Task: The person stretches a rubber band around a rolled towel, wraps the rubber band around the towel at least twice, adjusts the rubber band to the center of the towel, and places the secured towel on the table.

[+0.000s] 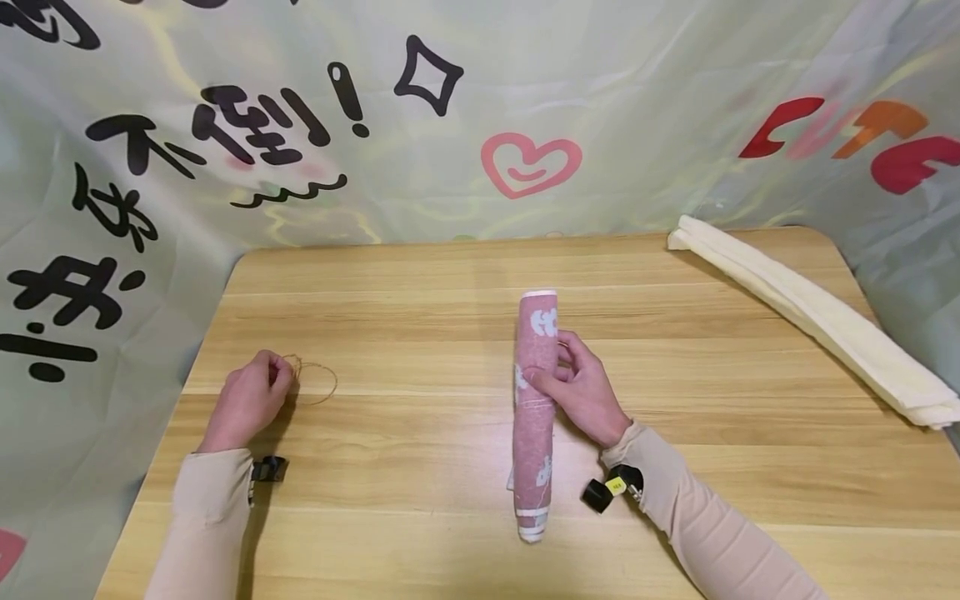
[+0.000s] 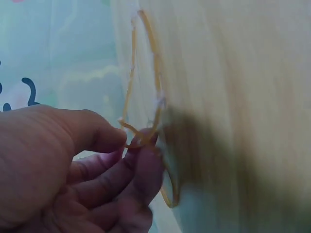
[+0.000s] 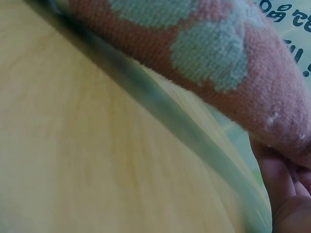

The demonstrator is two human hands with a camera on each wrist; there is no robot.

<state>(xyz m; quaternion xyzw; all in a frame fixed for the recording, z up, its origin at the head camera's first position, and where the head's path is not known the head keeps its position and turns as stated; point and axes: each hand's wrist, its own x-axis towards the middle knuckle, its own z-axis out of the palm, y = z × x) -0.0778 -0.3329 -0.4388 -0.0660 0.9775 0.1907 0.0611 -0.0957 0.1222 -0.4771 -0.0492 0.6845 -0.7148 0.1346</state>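
Note:
A rolled pink towel (image 1: 534, 450) with pale flower-like patches and white bands at its ends stands lengthwise near the middle of the table. My right hand (image 1: 588, 396) grips it from the right, thumb on top; the right wrist view shows the towel (image 3: 209, 53) close up with part of the hand (image 3: 286, 189) under it. At the table's left side, my left hand (image 1: 251, 396) pinches thin tan rubber bands (image 1: 322, 367). In the left wrist view the looped bands (image 2: 157, 68) hang from between thumb and fingers of the hand (image 2: 97, 170).
A folded cream cloth (image 1: 810, 312) lies slantwise along the right side of the wooden table (image 1: 420, 333). Behind and to the left hangs a pale printed curtain (image 1: 637, 100) with lettering and a pink heart. Each wrist wears a small black camera (image 1: 597, 496).

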